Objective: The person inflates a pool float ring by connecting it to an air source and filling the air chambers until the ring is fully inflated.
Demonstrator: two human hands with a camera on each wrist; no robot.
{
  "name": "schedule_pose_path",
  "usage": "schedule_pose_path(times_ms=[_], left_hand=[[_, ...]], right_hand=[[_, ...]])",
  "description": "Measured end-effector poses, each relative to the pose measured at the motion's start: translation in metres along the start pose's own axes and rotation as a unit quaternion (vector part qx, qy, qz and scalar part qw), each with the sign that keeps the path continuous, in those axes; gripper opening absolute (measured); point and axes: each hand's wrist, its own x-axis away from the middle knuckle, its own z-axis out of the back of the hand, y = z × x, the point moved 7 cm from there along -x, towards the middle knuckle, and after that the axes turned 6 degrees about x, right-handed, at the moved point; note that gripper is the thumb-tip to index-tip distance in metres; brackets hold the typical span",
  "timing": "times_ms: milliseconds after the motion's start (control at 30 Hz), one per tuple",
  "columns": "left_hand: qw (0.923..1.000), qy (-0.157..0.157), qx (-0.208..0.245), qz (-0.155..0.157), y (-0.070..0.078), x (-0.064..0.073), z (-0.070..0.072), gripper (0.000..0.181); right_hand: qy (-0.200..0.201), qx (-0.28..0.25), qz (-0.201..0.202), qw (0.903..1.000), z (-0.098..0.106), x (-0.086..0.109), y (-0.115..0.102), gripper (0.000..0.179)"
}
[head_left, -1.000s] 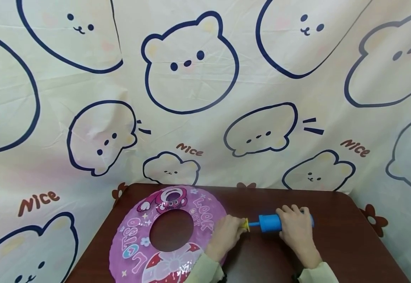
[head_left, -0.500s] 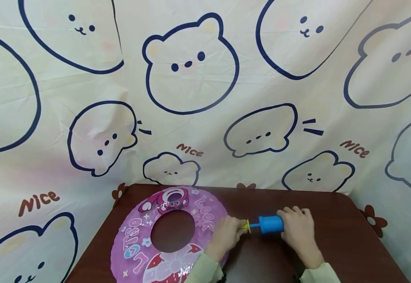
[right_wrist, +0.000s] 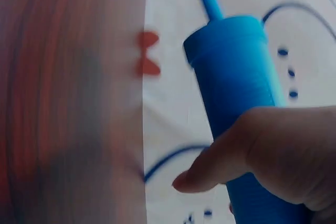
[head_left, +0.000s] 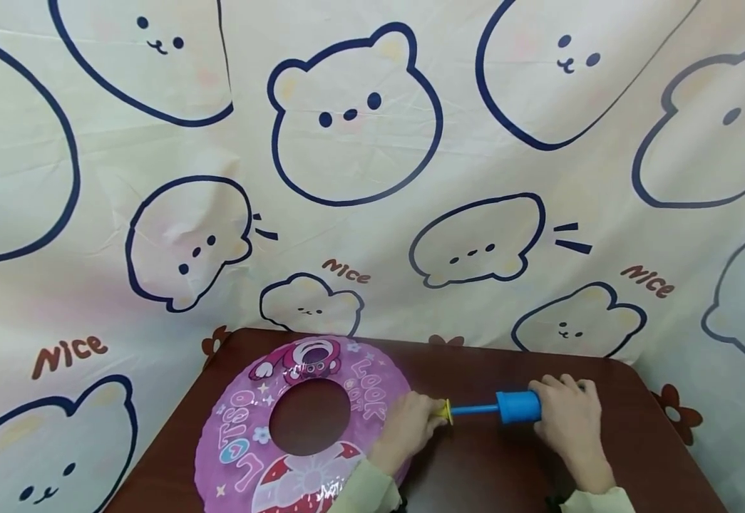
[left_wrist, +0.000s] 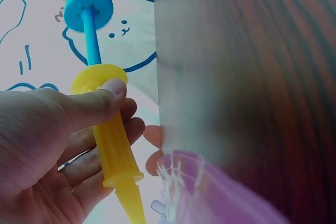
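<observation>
A hand pump has a blue barrel [head_left: 518,407], a thin blue rod [head_left: 475,410] and a yellow tapered nozzle piece [left_wrist: 113,145]. My left hand [head_left: 406,427] pinches the yellow piece just below its round flange, thumb on top. Around the barrel my right hand [head_left: 569,424] is wrapped, with a long stretch of rod showing between the hands. Partly under my left forearm lies a pink inflatable swim ring [head_left: 231,420] with printed letters and a cartoon bear. The nozzle tip runs off the bottom of the left wrist view, so I cannot tell whether it sits in a valve.
The dark brown wooden table [head_left: 475,470] carries the ring on its left side. Behind it hangs a pale cloth [head_left: 372,235] printed with bear outlines, reaching down to the table's back edge.
My right hand has moved right with the barrel, drawing out more of the blue rod. The left hand stays at the ring's right edge. The head view has tilted slightly.
</observation>
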Motion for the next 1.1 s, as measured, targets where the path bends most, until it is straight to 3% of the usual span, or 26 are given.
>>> schedule_pose_path(times_ms=[333,500,600,733,933,1100], left_hand=[[0.9999,-0.003,-0.014,-0.002,-0.001,0.0,-0.005,0.006],[0.9998,0.008,-0.014,-0.015,0.0,0.002,-0.004,0.004],[0.9999,0.008,0.002,-0.014,-0.001,0.003,-0.002,0.006],[0.9997,0.008,0.02,-0.01,-0.004,0.004,0.0,0.009],[0.9995,0.001,0.031,-0.007,-0.007,0.002,-0.002,0.009],[0.9994,-0.004,0.033,-0.005,-0.008,0.006,-0.004,0.007]], right_hand=[[0.013,0.027,0.046,0.9985,-0.017,-0.003,-0.063,0.047],[0.011,0.028,0.053,0.9982,-0.023,-0.002,-0.075,0.048],[-0.008,0.02,0.042,0.9989,-0.026,-0.003,-0.063,0.049],[-0.022,0.005,0.022,0.9995,-0.025,-0.004,-0.031,0.045],[-0.006,-0.004,0.001,1.0,-0.011,0.0,0.014,0.043],[-0.007,0.001,-0.026,0.9996,-0.002,0.007,0.033,0.049]])
